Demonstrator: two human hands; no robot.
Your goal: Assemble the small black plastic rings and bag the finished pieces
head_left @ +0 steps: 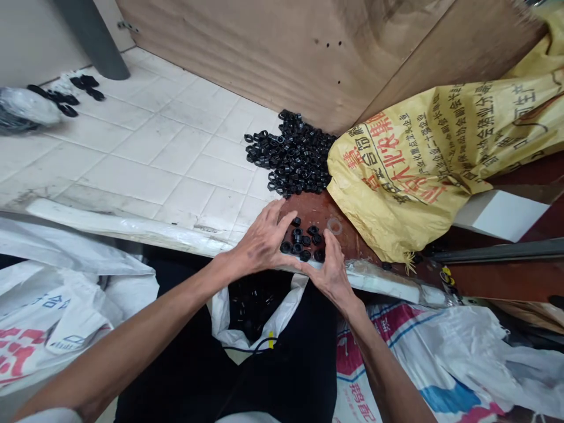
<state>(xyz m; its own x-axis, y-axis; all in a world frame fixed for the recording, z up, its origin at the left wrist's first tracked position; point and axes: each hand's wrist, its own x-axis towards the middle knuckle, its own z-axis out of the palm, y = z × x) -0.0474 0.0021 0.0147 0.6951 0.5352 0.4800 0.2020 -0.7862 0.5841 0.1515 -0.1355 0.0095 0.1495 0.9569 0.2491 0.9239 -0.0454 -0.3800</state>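
Note:
Several small black ring-shaped parts (pixel 301 239) lie on a reddish-brown board (pixel 304 207) at the bench edge. My left hand (pixel 264 238) rests at their left side with its fingers spread and thumb apart. On their right, my right hand (pixel 331 267) has its thumb stretched toward my left one, so both hands frame the parts. Neither hand holds anything that I can see. A translucent ring (pixel 335 226) lies just beyond my right fingertips. Below the edge, a white bag (pixel 221 314) hangs open between my legs with dark parts inside.
A heap of black parts (pixel 293 154) sits farther back on the white tiles (pixel 145 182), against a wooden panel (pixel 282 53). A yellow woven sack (pixel 405 170) covers the right side, near a white box (pixel 502 214). White printed sacks (pixel 39 317) stand below the bench.

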